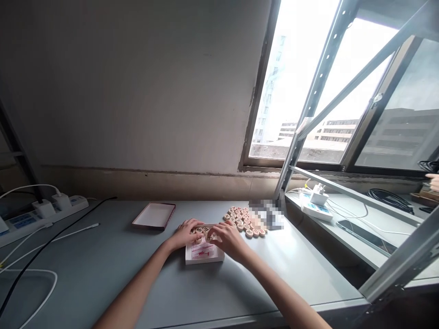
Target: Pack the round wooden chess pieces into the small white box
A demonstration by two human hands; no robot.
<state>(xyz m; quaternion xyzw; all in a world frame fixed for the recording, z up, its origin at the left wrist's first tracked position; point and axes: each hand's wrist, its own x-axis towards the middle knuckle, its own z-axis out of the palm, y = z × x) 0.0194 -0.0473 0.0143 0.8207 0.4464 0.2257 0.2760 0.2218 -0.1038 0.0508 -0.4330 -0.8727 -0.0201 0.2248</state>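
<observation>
A shallow white box (205, 262) lies on the grey table, with a pink and red print on its floor. Several round wooden Chinese chess pieces (199, 230) sit in its far part. My left hand (185, 234) is curled round the box's left side, its thumb inside against the pieces. My right hand (228, 238) reaches in from the right, fingers bent and pinching a Chinese chess piece (209, 237) above the box floor. Right of the box, a cluster of more loose pieces (240, 218) lies on the table.
A box lid (154, 215) lies open side up at the back left. Power strips with cables are at the left (51, 214) and on the right shelf (315, 208). A metal shelf frame (291, 160) rises at the right. At the far right edge another person's hand (434, 182) shows.
</observation>
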